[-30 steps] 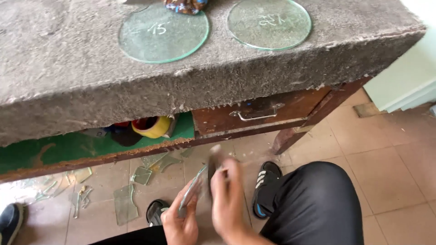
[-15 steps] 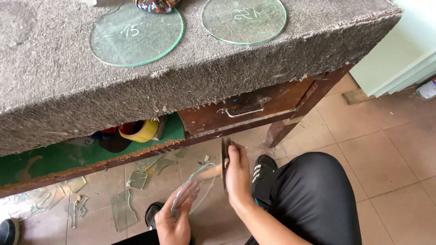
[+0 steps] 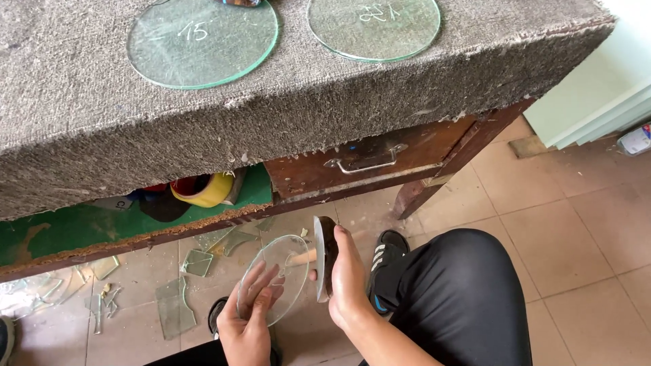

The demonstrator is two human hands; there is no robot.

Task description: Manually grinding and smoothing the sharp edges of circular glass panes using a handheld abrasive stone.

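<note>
Felt-covered bench (image 3: 81,142) above a tiled floor (image 3: 576,224) strewn with shards (image 3: 173,308). Left hand (image 3: 247,315), fingers clamped on a glass disc (image 3: 281,268) below the bench edge; right hand (image 3: 349,274), fingers closed around a block (image 3: 325,251) touching the disc.

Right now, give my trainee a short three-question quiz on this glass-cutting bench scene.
1. True or false: the left hand holds a round glass disc.
2. How many glass discs lie on the felt bench top?
3. What lies on the floor under the bench: A) glass shards, B) sawdust, C) nails?

Key: 1 true; 2 two, left and right; 3 A.
</note>
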